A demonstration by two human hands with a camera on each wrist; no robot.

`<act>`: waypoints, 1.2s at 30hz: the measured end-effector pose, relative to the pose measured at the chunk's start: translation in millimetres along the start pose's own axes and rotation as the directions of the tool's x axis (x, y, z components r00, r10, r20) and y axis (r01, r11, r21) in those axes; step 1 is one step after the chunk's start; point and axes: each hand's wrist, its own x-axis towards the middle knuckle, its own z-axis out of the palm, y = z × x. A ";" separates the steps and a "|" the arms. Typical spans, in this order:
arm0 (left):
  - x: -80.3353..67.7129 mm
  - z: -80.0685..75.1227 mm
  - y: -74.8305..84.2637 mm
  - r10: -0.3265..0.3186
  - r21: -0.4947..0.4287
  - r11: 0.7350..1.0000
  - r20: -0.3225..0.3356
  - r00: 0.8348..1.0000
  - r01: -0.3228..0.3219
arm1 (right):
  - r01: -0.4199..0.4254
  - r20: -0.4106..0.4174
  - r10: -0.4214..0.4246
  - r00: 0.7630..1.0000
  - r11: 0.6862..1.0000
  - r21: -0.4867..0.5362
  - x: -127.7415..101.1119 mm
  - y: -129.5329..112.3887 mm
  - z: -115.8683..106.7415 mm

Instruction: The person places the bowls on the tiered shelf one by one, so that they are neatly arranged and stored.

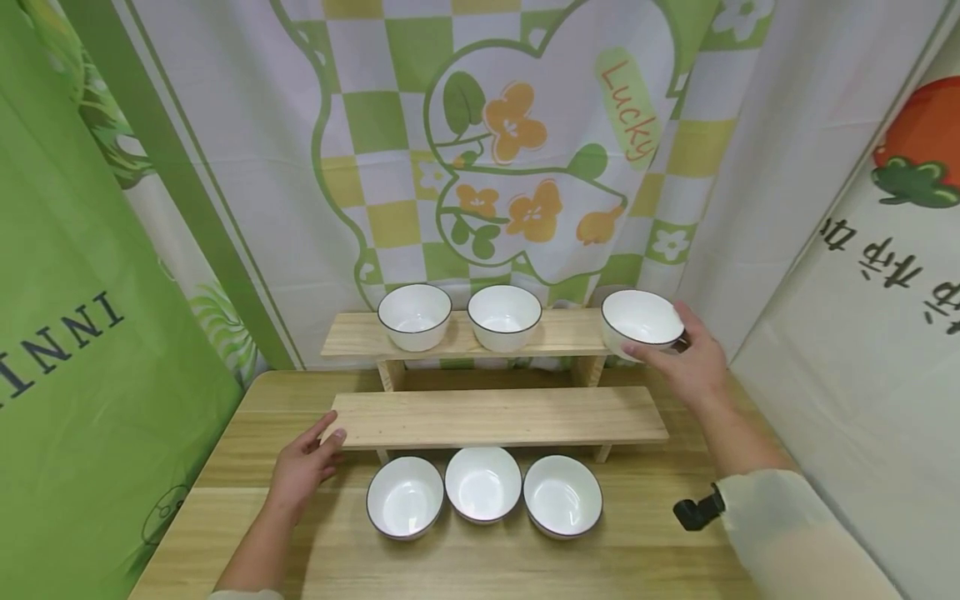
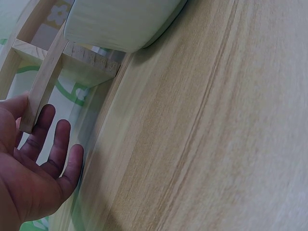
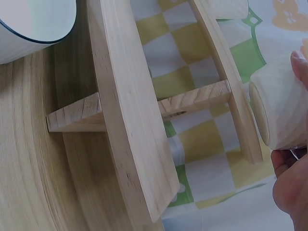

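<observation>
My right hand (image 1: pixel 693 362) grips a white bowl (image 1: pixel 642 317) with a dark rim at the right end of the upper shelf board (image 1: pixel 558 325). In the right wrist view the base of that bowl (image 3: pixel 281 110) is close to the board; I cannot tell whether they touch. My left hand (image 1: pixel 303 462) is at the left end of the lower shelf board (image 1: pixel 495 417). Its thumb and index finger pinch the board's end (image 2: pixel 41 91) in the left wrist view, the other fingers spread below. Two similar bowls, a left one (image 1: pixel 415 318) and a middle one (image 1: pixel 504 318), stand upright on the upper board.
Three more white bowls stand in a row on the wooden table (image 1: pixel 637 542) before the stand: left (image 1: pixel 405 498), middle (image 1: pixel 483 485) and right (image 1: pixel 562 497). Wooden supports (image 1: pixel 588 372) carry the boards. A printed curtain (image 1: pixel 375 125) hangs close behind.
</observation>
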 end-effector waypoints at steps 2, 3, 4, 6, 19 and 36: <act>0.2 0.0 -0.1 -0.002 -0.003 1.000 -0.001 1.000 0.002 | 0.002 0.005 -0.002 1.000 1.000 0.008 1.1 -1.0 2.6; 0.4 0.0 -0.2 -0.003 -0.004 1.000 -0.001 1.000 0.003 | 0.001 0.009 -0.002 1.000 1.000 0.014 1.7 -1.4 3.9; 0.5 0.0 -0.2 -0.003 -0.004 1.000 0.000 1.000 0.003 | 0.004 0.012 -0.005 1.000 1.000 0.015 2.1 -1.6 5.2; 0.7 0.0 -0.2 -0.004 -0.006 1.000 0.002 1.000 0.004 | 0.010 0.013 -0.011 1.000 1.000 0.011 3.5 -2.2 7.7; 0.2 -0.4 1.4 -0.005 0.002 1.000 0.001 1.000 0.005 | 0.063 0.008 -0.063 0.998 0.998 -0.032 9.0 -9.5 25.1; -0.1 -0.5 1.3 -0.012 -0.005 1.000 -0.003 1.000 0.012 | 0.088 0.001 -0.089 0.996 0.996 -0.029 22.3 -13.0 45.2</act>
